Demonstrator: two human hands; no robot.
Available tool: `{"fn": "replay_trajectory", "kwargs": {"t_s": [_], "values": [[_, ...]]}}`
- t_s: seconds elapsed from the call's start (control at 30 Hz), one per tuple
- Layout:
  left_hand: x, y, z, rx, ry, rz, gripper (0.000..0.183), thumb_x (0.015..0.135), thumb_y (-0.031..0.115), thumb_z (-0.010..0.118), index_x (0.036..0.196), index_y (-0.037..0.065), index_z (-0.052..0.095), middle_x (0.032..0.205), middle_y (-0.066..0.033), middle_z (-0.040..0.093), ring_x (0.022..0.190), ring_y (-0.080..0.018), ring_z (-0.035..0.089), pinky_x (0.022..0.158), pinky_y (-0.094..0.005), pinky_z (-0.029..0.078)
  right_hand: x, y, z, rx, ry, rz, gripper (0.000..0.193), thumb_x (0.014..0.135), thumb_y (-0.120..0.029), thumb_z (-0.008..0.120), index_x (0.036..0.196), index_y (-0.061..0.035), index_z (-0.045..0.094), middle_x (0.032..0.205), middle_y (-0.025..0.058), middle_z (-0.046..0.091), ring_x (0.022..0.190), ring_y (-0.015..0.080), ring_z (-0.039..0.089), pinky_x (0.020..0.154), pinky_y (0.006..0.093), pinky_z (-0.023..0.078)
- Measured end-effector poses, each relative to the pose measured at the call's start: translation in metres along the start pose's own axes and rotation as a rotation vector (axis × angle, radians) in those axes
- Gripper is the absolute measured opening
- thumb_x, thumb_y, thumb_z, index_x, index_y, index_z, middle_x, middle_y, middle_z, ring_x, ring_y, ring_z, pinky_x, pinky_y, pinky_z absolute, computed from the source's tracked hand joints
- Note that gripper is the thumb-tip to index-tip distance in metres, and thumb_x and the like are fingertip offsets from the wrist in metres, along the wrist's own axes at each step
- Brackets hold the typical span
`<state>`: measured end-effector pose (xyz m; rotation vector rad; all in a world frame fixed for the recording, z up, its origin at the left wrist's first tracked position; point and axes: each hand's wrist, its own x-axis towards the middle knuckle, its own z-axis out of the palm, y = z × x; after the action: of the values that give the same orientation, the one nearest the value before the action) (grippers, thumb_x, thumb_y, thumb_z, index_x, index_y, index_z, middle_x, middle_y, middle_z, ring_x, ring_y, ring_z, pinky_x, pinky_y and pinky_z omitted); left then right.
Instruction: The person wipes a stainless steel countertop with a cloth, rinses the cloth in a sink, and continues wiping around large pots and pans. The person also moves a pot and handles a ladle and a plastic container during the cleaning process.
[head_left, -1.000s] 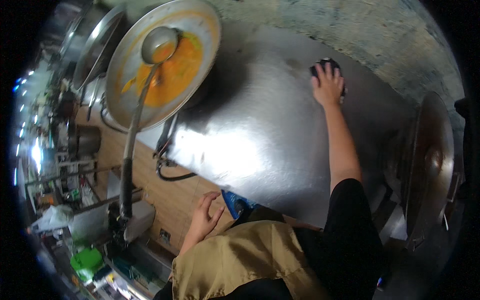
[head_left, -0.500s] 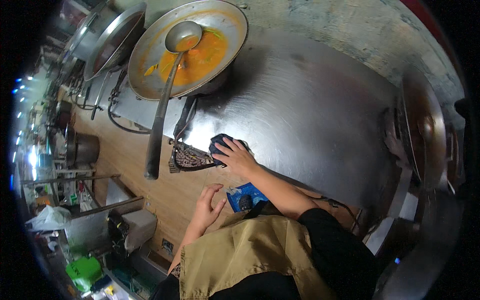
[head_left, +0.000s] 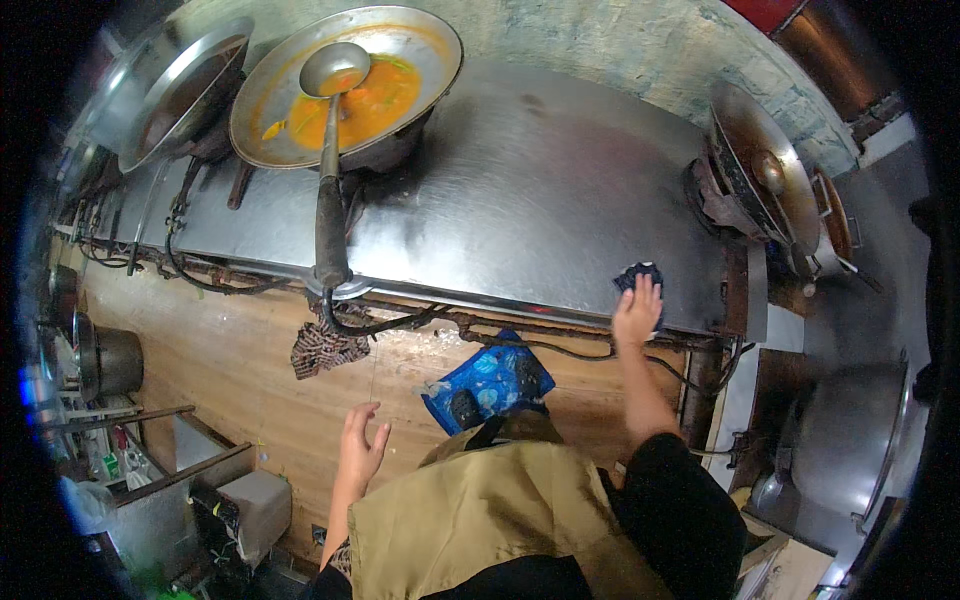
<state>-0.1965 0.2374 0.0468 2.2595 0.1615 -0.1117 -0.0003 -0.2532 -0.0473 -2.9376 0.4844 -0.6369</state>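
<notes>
A long steel surface point(head_left: 560, 180) spans the view, with a wok point(head_left: 422, 48) of orange broth point(head_left: 392, 92) toward its left and a ladle point(head_left: 331, 180) resting in it. The left hand point(head_left: 362, 442) hangs free, fingers loosely parted, holding nothing. The right hand point(head_left: 636, 314) lies with fingers outstretched over a dark cloth point(head_left: 627, 279), near the surface's front right corner, not closed around it. Wiping the steel seems the step in hand; another stroke would call for flat, even pressure.
</notes>
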Motion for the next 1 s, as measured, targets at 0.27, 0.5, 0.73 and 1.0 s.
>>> {"fn": "replay_trajectory", "kwargs": {"t_s": [0.27,0.5,0.73,1.0], "values": [[-0.016,0.001,0.015,-0.020,-0.003,-0.045,0.039,0.080,0.005,0.067,0.118,0.003,0.057,0.113,-0.0163,0.058,0.097,-0.0291,0.058,0.087,-0.0380,0.048,-0.069,-0.306,0.029,0.359,-0.170,-0.320,0.052,0.077,-0.013,0.054,0.128,-0.0055,0.052,0.137,0.0157,0.045,0.131,0.0369,0.034,0.105,0.0521,0.027],[-0.016,0.028,0.029,0.006,-0.035,0.006,0.038,0.080,0.005,0.067,0.117,0.003,0.058,0.114,-0.0165,0.058,0.098,-0.0295,0.058,0.088,-0.0380,0.048,-0.075,-0.337,0.037,0.543,-0.291,-0.831,0.055,0.086,-0.010,0.051,0.139,-0.0189,0.043,0.148,0.0080,0.039,0.136,0.0347,0.034,0.112,0.0500,0.026],[-0.002,0.048,0.042,-0.036,-0.180,0.188,0.037,0.081,0.006,0.068,0.117,0.003,0.057,0.115,-0.0166,0.057,0.101,-0.0311,0.058,0.089,-0.0383,0.047,-0.038,-0.096,0.007,0.169,-0.145,-0.763,0.055,0.087,-0.010,0.046,0.140,-0.0240,0.043,0.144,0.0077,0.044,0.131,0.0340,0.042,0.106,0.0507,0.035],[0.031,0.080,0.063,0.004,-0.323,0.473,0.034,0.082,0.010,0.067,0.114,0.003,0.058,0.110,-0.0173,0.059,0.098,-0.0339,0.059,0.088,-0.0391,0.048,-0.025,0.135,-0.075,-0.228,-0.602,0.374,0.044,0.098,-0.019,0.041,0.139,-0.0054,0.043,0.134,0.0180,0.053,0.115,0.0374,0.057,0.097,0.0448,0.047]]}}
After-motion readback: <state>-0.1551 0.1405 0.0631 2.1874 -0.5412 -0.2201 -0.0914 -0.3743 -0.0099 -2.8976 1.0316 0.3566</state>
